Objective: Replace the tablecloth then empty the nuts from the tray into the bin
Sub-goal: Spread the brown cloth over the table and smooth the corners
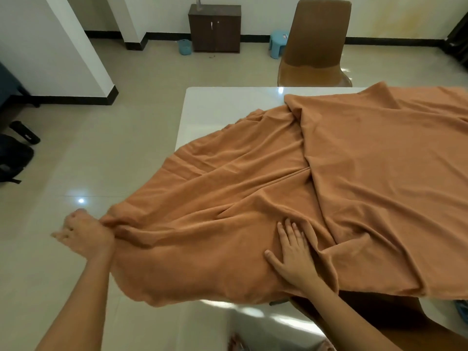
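An orange-brown tablecloth (278,178) lies rumpled over most of a white table (222,105), with folds running toward the near left corner. My left hand (83,231) grips a bunched corner of the cloth out past the table's left edge, over the floor. My right hand (295,247) rests flat on the cloth near the front edge, fingers straight and spread. The table's far left corner is bare. No tray, nuts or bin are visible.
A brown chair (316,44) stands at the table's far side. Behind it are a dark wooden cabinet (215,29), a blue stool (277,43) and a small blue container (184,46). A black bag (12,158) lies on the tiled floor at left.
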{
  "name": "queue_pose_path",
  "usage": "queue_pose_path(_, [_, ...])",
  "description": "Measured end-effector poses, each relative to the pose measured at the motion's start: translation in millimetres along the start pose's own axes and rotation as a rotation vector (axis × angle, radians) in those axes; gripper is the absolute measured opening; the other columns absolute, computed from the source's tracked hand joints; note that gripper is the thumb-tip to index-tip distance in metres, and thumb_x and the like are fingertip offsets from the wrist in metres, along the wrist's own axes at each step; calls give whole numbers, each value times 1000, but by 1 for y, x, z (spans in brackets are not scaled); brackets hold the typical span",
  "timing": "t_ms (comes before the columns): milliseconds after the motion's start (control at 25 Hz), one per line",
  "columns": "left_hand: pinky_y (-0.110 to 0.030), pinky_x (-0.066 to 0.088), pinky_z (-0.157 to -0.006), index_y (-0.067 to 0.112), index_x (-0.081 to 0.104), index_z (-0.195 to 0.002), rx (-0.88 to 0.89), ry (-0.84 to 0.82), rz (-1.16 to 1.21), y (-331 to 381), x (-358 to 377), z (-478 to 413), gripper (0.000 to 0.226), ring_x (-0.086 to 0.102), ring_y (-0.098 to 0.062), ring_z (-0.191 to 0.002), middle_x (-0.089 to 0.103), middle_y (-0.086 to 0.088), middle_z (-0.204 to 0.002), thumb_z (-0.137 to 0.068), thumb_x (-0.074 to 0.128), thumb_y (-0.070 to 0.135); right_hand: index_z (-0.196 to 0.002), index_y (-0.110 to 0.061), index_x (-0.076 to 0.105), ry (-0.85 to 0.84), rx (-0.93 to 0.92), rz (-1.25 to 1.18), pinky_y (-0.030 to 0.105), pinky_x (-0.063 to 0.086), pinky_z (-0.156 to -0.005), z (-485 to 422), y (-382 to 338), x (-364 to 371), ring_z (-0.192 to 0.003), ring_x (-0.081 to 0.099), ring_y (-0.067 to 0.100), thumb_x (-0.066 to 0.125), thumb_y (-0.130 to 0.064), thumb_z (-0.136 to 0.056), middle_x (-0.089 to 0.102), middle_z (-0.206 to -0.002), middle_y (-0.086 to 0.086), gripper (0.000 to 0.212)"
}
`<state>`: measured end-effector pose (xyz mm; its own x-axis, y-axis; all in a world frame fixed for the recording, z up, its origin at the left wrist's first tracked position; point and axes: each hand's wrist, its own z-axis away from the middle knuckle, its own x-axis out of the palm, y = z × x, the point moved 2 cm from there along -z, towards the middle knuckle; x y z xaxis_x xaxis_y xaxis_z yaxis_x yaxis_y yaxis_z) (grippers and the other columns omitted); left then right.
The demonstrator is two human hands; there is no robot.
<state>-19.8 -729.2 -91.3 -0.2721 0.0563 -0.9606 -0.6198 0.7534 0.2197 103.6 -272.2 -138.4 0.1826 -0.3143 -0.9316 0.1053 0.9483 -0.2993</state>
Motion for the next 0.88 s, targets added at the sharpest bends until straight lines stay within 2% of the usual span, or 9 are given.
queue_pose_path(40, [-62, 25, -107, -5, 49, -119, 181, -9, 159, 19, 2, 17, 40, 46, -50, -112, 49, -34, -121, -81, 52, 3, -152, -23, 16, 45, -13, 12, 37, 8, -115, 1, -14, -2, -146, 13, 22, 21, -75, -82, 12, -159, 1, 88])
queue_pose_path(120, [-55, 26, -112, 8, 47, -134, 572, -245, 336, 69, 15, 66, 52, 36, -40, -131, 41, -22, -142, -87, 43, 30, -137, -20, 44, 197, -17, -48, 38, 32, -103, -6, -40, -8, -125, 45, 27, 32, -65, -86, 46, -139, 5, 70])
queue_pose_path(160, [-49, 18, -117, 19, 39, -143, 741, -391, 307, 93, 24, 93, 61, 25, -34, -140, 29, -13, -153, -89, 35, 47, -135, -17, 46, 272, 26, -90, 40, 34, -103, -14, -46, -10, -123, 47, 30, 34, -61, -88, 48, -137, 8, 65])
queue_pose_path(240, [-47, -2, -116, 39, 17, -150, 884, -555, 129, 124, 45, 126, 74, 3, -29, -147, 4, 0, -161, -83, 21, 71, -147, -16, 32, 327, 150, -113, 42, 15, -116, -37, -41, -11, -141, 26, 32, 31, -60, -89, 29, -153, 13, 73])
queue_pose_path(320, [-50, -11, -114, 48, 7, -148, 819, -558, 29, 131, 60, 123, 82, -7, -29, -147, -7, 5, -160, -75, 18, 82, -153, -23, 10, 250, 243, -30, 43, -7, -117, -53, -22, -7, -147, 0, 31, 23, -73, -84, 4, -160, 10, 86])
queue_pose_path(360, [-51, -13, -113, 49, 5, -148, 765, -549, 17, 130, 63, 116, 85, -8, -28, -147, -8, 6, -160, -71, 18, 85, -153, -27, 4, 197, 264, 19, 46, -11, -116, -57, -11, -4, -147, -6, 31, 19, -80, -80, -2, -161, 9, 92])
queue_pose_path(560, [-51, -12, -115, 45, 0, -149, 663, -543, 32, 139, 68, 92, 97, -9, -30, -147, -8, 3, -161, -63, 14, 89, -153, -30, 2, 186, 253, 72, 51, -7, -117, -65, 3, -3, -147, -10, 29, 18, -89, -74, -3, -161, 5, 100])
queue_pose_path(680, [-50, -10, -116, 42, 3, -150, 644, -510, 63, 144, 70, 95, 97, -6, -30, -147, -3, 1, -161, -66, 15, 88, -153, -31, -1, 193, 242, 73, 51, -7, -117, -73, 3, -7, -147, -11, 26, 20, -87, -75, -4, -161, 3, 98])
queue_pose_path(880, [-48, -3, -118, 39, 12, -151, 651, -408, 79, 143, 70, 97, 90, 3, -29, -147, 8, 0, -161, -73, 21, 83, -153, -29, 8, 201, 226, 63, 50, -4, -118, -81, 4, -10, -148, -7, 24, 26, -85, -76, 4, -161, 6, 97])
